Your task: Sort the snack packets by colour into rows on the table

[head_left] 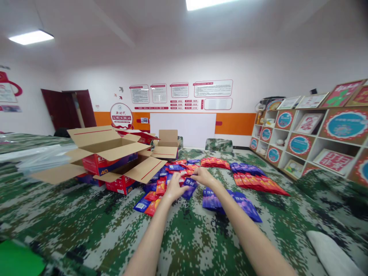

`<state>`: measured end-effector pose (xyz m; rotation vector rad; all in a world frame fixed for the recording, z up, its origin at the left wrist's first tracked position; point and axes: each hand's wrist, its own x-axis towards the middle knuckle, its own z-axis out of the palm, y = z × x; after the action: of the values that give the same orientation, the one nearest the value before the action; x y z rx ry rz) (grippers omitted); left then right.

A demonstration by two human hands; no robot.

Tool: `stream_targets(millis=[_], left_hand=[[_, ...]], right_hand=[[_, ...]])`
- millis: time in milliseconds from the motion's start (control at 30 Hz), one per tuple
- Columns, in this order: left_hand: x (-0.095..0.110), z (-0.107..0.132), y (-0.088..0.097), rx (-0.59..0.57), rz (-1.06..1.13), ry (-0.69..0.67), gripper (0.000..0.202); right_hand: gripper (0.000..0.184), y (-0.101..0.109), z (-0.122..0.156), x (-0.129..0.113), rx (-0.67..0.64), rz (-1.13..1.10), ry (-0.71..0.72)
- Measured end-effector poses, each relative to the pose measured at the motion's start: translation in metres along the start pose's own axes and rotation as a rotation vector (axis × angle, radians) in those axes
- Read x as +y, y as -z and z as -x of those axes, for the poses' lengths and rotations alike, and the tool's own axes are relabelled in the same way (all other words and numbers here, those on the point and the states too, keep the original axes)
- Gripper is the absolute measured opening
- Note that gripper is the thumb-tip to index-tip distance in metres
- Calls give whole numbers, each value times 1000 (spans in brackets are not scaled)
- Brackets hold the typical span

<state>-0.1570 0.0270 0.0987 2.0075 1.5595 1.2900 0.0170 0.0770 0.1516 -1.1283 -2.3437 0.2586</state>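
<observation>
Both my arms reach forward over a table covered in camouflage cloth (184, 237). My left hand (174, 188) rests on a loose heap of red and purple packets (166, 178), its fingers curled round a purple packet (189, 186). My right hand (202, 176) lies on the same heap just beyond, fingers bent onto the packets; what it grips is hidden. A neat row of purple packets (230, 201) lies under my right forearm.
Open cardboard boxes (109, 151) with red printed sides stand at the left. Sorted rows of red packets (260, 183) and purple packets (245, 168) lie at the right. White shelves (301, 143) with framed pictures line the right wall. A dark door (67, 109) is at the far left.
</observation>
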Motion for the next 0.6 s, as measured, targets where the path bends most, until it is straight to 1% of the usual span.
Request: stream_targets(millis=[67,133,167,267,367,467,600], left_hand=[[6,4,-11,-117,185,24,49],[12,9,-25,-218,352,72,39],[15,12,-31,-241,417,100,38],[22,21,-48,-220,573,172,41],[30,28,-59,-199,672,212,45],[36,32,-66,-200,725,238,45],[43,33,-74,-208,728,271,45]], right_hand=[[29,9,12,3,-69,-115,-28],[31,14,22,6,-86,-210,-36],[32,14,27,7,-82,-245,-42],[35,13,41,15,-66,-325,-79],[39,10,53,24,-73,-420,-130],[42,9,63,31,-48,-528,-161],[43,10,74,37,-24,-637,-162]])
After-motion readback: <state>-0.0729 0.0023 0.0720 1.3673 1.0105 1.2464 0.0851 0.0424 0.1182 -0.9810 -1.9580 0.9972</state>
